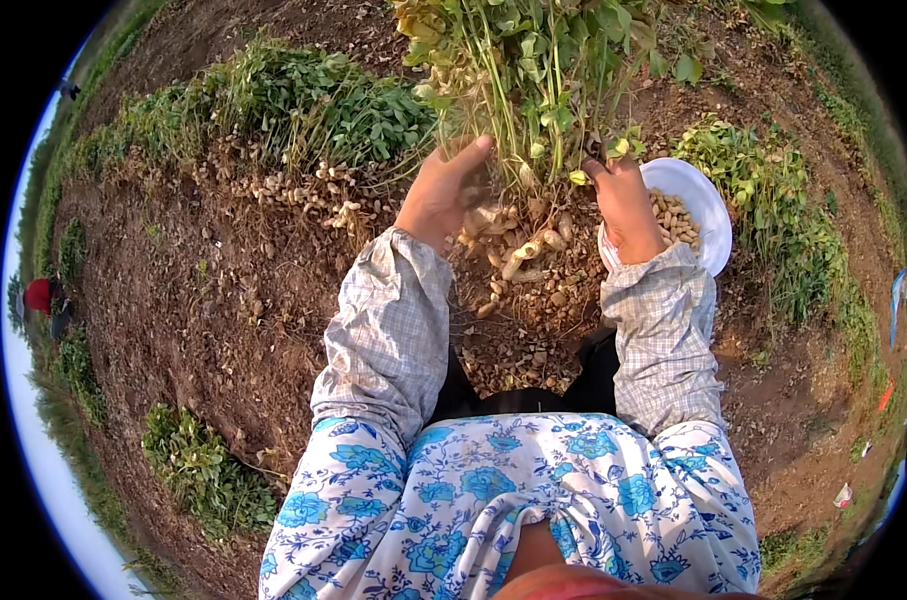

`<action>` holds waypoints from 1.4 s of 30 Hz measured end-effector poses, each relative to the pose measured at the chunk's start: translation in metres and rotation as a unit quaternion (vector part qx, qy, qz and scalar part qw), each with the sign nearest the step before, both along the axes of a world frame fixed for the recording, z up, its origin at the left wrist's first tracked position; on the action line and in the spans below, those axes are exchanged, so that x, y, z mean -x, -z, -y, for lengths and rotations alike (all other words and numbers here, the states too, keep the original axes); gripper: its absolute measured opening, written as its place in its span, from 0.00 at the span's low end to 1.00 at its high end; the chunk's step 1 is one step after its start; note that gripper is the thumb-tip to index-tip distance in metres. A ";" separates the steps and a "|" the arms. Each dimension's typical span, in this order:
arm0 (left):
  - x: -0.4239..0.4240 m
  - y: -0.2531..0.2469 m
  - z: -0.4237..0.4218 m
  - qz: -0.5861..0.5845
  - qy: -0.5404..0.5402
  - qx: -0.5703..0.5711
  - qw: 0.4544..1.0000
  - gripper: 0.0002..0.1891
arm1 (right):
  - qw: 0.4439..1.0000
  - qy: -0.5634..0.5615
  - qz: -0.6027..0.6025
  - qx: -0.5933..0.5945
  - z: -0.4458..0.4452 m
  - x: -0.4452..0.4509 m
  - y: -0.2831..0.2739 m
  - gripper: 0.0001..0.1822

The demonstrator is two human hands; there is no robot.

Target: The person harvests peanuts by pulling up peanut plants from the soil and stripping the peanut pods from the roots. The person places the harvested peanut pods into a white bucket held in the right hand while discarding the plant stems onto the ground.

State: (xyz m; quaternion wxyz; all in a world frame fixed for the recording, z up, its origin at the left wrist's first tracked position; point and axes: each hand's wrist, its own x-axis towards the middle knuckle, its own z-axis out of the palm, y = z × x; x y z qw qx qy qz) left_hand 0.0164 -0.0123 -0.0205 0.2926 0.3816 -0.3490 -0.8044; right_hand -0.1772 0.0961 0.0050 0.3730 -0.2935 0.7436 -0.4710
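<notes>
A bunch of uprooted peanut plants (532, 97) stands in front of me, leaves at the top and pods (524, 259) hanging at the root end. At the left side of its stems is my left hand (440, 191), thumb up, its fingers curled in around the plants and partly blurred. My right hand (627, 199) grips the stems on the other side, close to some yellowing leaves. Just beyond my right wrist sits a white bowl (712, 217) partly filled with loose peanuts (672, 217); the wrist and sleeve hide part of it.
A row of pulled peanut plants (296, 105) lies at the left, pods towards me. More plants (783, 217) lie at the right, and a smaller heap (205, 472) at the lower left. Bare brown soil (220, 322) lies between. Someone in red (40, 296) is at the far left.
</notes>
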 end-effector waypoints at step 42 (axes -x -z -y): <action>0.022 0.002 -0.024 0.091 0.027 0.210 0.973 0.33 | 0.973 -0.222 0.018 0.060 0.001 -0.031 -0.008 0.47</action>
